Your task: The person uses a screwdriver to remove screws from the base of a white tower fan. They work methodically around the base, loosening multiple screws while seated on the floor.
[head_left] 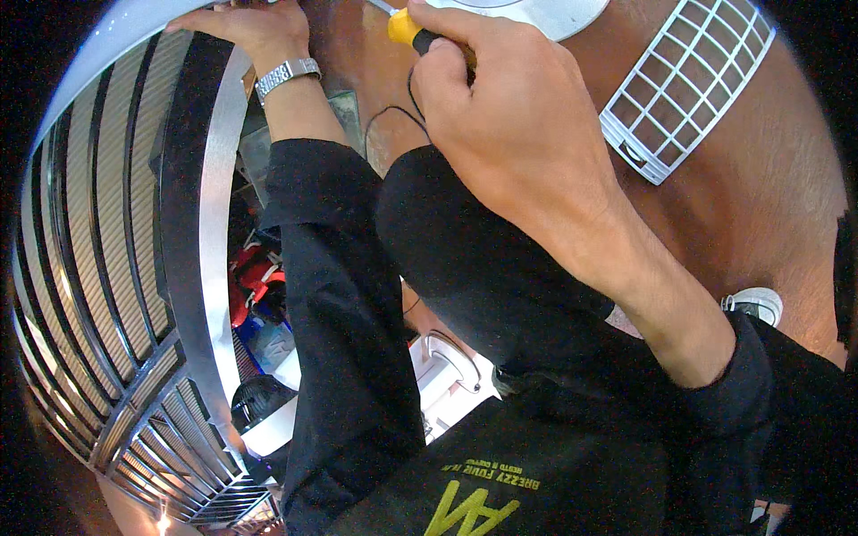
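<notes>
A screwdriver [407, 29] with a yellow and black handle is gripped in my right hand [514, 107] at the top middle. Its metal shaft points up and left, and the tip is beyond the upper edge. My left hand [259, 31] is at the upper left, with a metal-banded watch [288, 79] on the wrist. One digit stretches leftward along a pale curved surface [112, 40]; the other fingers are partly cut off by the frame. Beyond my right hand lies a white rounded part [572, 13], only partly in view.
A white lattice grille [693, 89] lies on the brown floor [751, 205] at the right. A thin black cord [386, 110] runs between my arms. Dark metal railings [98, 223] line the left side. Red and blue items [257, 272] are beside my left sleeve.
</notes>
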The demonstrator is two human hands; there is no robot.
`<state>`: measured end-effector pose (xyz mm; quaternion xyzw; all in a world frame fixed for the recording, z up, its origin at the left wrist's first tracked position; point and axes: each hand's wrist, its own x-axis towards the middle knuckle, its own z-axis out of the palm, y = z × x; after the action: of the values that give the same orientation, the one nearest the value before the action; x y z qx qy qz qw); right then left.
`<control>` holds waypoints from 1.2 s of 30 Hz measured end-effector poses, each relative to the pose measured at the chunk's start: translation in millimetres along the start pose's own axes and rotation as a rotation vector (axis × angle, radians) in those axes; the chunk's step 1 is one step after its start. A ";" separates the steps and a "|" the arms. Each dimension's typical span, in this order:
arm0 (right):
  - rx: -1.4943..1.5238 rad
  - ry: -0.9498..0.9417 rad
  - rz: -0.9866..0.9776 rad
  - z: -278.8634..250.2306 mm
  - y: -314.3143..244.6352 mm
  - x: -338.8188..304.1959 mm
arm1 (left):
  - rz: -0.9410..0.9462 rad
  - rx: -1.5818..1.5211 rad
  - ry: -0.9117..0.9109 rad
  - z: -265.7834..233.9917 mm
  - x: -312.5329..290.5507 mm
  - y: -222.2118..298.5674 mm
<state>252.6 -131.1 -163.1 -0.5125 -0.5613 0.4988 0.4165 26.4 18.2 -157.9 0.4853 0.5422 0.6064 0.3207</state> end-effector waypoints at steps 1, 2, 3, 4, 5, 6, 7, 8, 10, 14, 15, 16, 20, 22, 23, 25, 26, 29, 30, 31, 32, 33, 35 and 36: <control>-0.027 0.006 -0.014 -0.1 0.3 -0.7 | 0.013 -0.003 0.000 4.5 -3.2 -0.1; -0.071 0.011 -0.030 0.1 0.1 -3.1 | 0.026 -0.006 -0.001 6.8 -3.6 0.3; -0.122 0.005 -0.050 -1.1 -4.5 -2.6 | 0.036 -0.013 0.003 2.7 -0.5 1.9; -0.185 0.012 -0.072 0.4 -7.8 -4.8 | 0.045 -0.020 0.008 -4.3 3.9 1.1; -0.247 0.028 -0.094 0.2 -11.0 -7.6 | 0.055 -0.030 0.004 -11.6 7.8 1.1; -0.266 0.054 -0.123 7.3 -5.1 -15.4 | -0.067 -0.240 -0.077 -30.5 12.4 1.1; -0.281 0.077 -0.161 12.8 -2.1 -20.0 | -0.180 -0.445 -0.157 -56.9 17.6 3.4; -0.338 0.072 -0.187 14.7 -2.3 -21.4 | -0.191 -0.456 -0.174 -55.5 18.2 2.9; -0.459 0.056 -0.239 17.3 -2.9 -25.2 | -0.104 -0.274 -0.122 -30.6 7.6 1.2; -0.586 0.148 -0.409 20.5 3.4 -17.4 | -0.008 -0.098 0.039 -8.9 3.9 4.6; -0.563 0.149 -0.422 18.4 3.1 -15.0 | -0.088 -0.301 -0.036 -25.4 12.9 0.5; -0.538 0.147 -0.428 14.7 1.3 -13.3 | -0.175 -0.502 -0.112 -57.0 28.7 -7.9; -0.235 0.159 -0.262 5.6 0.7 -8.2 | -0.238 -0.687 -0.277 -81.2 35.4 -34.0; -0.008 0.200 -0.191 -5.7 -2.0 -0.7 | -0.256 -0.672 -0.272 -73.4 31.7 -32.1; 0.113 0.157 -0.061 -16.4 -11.8 4.4 | -0.289 -0.661 -0.232 -64.9 20.7 -26.4; 0.412 -0.002 0.206 -16.5 -3.2 18.2 | -0.309 -0.478 0.001 -28.7 -7.3 -5.6; 0.546 -0.059 0.351 -16.1 0.9 24.0 | -0.291 -0.300 0.194 3.6 -26.1 7.7; 0.626 -0.117 0.348 -31.4 3.2 19.5 | -0.476 -0.096 0.200 17.2 -45.5 19.4; 0.637 -0.132 0.338 -34.2 2.6 18.6 | -0.573 -0.071 0.117 12.2 -50.5 23.6; 0.618 -0.130 0.323 -35.0 1.8 17.7 | -0.604 -0.142 -0.051 8.6 -54.6 26.7; 0.588 -0.106 0.297 -32.9 1.3 17.4 | -0.645 -0.056 -0.052 14.4 -62.4 32.2; 0.560 -0.086 0.273 -30.1 0.9 17.3 | -0.683 0.033 -0.052 22.0 -69.9 36.6; 0.473 0.004 0.202 -12.1 6.8 18.1 | -0.728 0.113 -0.063 25.9 -71.8 34.1; 0.479 0.018 0.165 -7.5 6.3 15.5 | -0.731 0.111 -0.062 16.6 -69.2 29.0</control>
<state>259.0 -114.9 -168.8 -0.4478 -0.3797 0.6452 0.4890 68.3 -45.3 -147.4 0.2944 0.7016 0.4067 0.5057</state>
